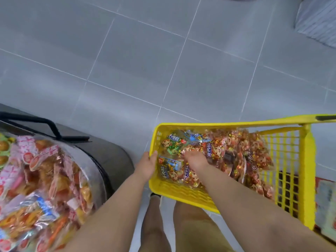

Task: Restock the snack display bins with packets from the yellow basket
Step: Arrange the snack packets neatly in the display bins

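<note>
Display bin [45, 179]: seen at far left, heaped high with clear-wrapped snacks. Space on top is judged tight, so new stock is best laid flat rather than dropped.
Left hand [148, 165]: clamped on the near-left corner of the yellow basket [174, 191], thumb hooked over the rim. The basket is steadied here and is best held level during the pick.
Packets [236, 151]: piled loose inside the basket, mostly red and gold.
Right hand [195, 159]: pushed palm-down into the pile toward the basket's left end. The fingertips are lost among wrappers, so whether anything is grasped cannot be told.
Step in hand: a handful is judged to be gathered. A few packets should be pinched by their flat faces, not their seams.
Risk: slick film. An overfull handful could be spilled between basket and bin.
</note>
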### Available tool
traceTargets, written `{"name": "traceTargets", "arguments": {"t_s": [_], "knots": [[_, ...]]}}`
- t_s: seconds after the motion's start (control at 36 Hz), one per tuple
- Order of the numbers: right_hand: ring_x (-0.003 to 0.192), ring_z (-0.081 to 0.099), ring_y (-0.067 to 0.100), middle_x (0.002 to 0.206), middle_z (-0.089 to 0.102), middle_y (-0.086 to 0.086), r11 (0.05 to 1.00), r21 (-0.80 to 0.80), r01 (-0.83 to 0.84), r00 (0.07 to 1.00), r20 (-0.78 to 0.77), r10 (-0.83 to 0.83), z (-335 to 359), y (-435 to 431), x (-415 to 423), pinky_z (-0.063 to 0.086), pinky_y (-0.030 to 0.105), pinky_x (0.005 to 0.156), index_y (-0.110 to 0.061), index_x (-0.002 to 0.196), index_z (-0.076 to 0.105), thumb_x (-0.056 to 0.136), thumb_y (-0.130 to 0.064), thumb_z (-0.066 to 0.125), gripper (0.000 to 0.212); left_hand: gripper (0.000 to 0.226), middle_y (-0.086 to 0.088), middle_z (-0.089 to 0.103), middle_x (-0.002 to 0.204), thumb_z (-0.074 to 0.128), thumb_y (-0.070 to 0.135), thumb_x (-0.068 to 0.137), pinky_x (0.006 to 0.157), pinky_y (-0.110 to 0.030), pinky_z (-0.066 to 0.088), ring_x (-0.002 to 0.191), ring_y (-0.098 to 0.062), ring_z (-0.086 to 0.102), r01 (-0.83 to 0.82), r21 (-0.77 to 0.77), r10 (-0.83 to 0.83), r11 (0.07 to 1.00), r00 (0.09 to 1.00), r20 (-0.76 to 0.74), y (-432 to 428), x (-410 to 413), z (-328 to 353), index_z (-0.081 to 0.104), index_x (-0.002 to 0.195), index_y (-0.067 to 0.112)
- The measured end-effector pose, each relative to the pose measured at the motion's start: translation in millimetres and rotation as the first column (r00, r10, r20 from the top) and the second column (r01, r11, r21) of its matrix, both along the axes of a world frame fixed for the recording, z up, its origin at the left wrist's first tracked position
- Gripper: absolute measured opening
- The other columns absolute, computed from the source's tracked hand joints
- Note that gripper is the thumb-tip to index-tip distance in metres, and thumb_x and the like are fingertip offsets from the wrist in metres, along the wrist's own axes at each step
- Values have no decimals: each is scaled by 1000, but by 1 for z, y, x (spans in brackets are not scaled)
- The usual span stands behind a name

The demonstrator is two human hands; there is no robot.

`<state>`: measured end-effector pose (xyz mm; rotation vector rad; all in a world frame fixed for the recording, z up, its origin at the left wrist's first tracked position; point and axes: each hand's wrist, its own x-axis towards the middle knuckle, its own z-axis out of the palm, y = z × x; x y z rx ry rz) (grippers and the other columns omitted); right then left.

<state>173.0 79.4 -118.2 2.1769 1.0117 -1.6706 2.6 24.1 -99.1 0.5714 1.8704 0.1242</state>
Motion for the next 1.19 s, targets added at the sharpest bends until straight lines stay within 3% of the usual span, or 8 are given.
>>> {"name": "traceTargets", "arguments": {"t_s": [0.31, 0.56, 0.67, 0.78, 0.86, 0.94, 1.03, 1.19], "knots": [[109, 60, 23, 120, 63, 9, 811, -235, 536, 838, 30, -545, -58, 17, -30, 43, 41, 99, -5, 128, 50, 86, -36, 65, 54, 27, 14, 50, 66, 44, 38, 100, 70, -31, 41, 75, -24, 54, -175, 206, 219, 963, 952, -213, -3, 20, -39, 48, 76, 26], [76, 64, 15, 90, 67, 7, 780, -97, 619, 777, -72, -625, -39, 6, -16, 55, 21, 64, -5, 105, 60, 82, -4, 69, 25, 23, -3, 59, 77, 45, 36, 99, 77, -40, 49, 88, -35, 61, -167, 245, 224, 955, 948, -225, 2, 23, -34, 53, 86, 20], [94, 67, 21, 93, 67, 4, 679, -280, 679, 656, -184, -732, 4, 2, 21, 54, 32, 85, -8, 111, 57, 83, -2, 65, 29, 24, -1, 59, 82, 45, 37, 100, 77, -36, 46, 91, -33, 60, -209, 215, 241, 954, 961, -133, 4, 21, -28, 54, 91, 17], [73, 60, 16, 68, 65, 1, 661, -464, 591, 619, -265, -739, 45, -11, 54, 51, 29, 73, -8, 99, 57, 77, -5, 66, 24, 33, -14, 61, 101, 55, 32, 96, 86, -39, 46, 100, -31, 57, -200, 332, 263, 922, 952, -157, -3, 14, -17, 60, 109, 2], [64, 59, 14, 63, 64, -1, 748, -489, 449, 692, -338, -637, 63, -22, 60, 50, 27, 67, -9, 92, 56, 71, -8, 68, 24, 20, -14, 63, 92, 59, 29, 94, 79, -39, 48, 87, -25, 59, -274, 412, 359, 869, 922, -145, -12, 12, 2, 63, 94, 10], [63, 61, 13, 67, 66, 0, 816, -472, 333, 756, -383, -530, 67, -29, 53, 50, 24, 62, -8, 93, 60, 77, 0, 68, 19, 20, -4, 63, 76, 57, 34, 94, 66, -30, 49, 69, -16, 60, -463, 143, 434, 875, 880, 194, -15, 10, 19, 61, 83, 18], [62, 62, 10, 70, 68, -1, 832, -490, 261, 761, -425, -490, 65, -30, 40, 49, 19, 56, -10, 94, 66, 80, 4, 66, 20, 36, -10, 71, 98, 68, 33, 81, 67, -34, 56, 83, -24, 70, -496, -221, 533, 840, 679, 505, -17, 5, 31, 58, 111, 16], [63, 63, 8, 70, 68, -3, 831, -527, 179, 713, -512, -479, 56, -20, 20, 49, 19, 58, -16, 85, 67, 82, 1, 66, 17, 58, -20, 70, 110, 75, 17, 66, 81, -48, 58, 97, -36, 69, -471, -276, 537, 838, 621, 571, -15, -1, 38, 58, 120, 7]]}}
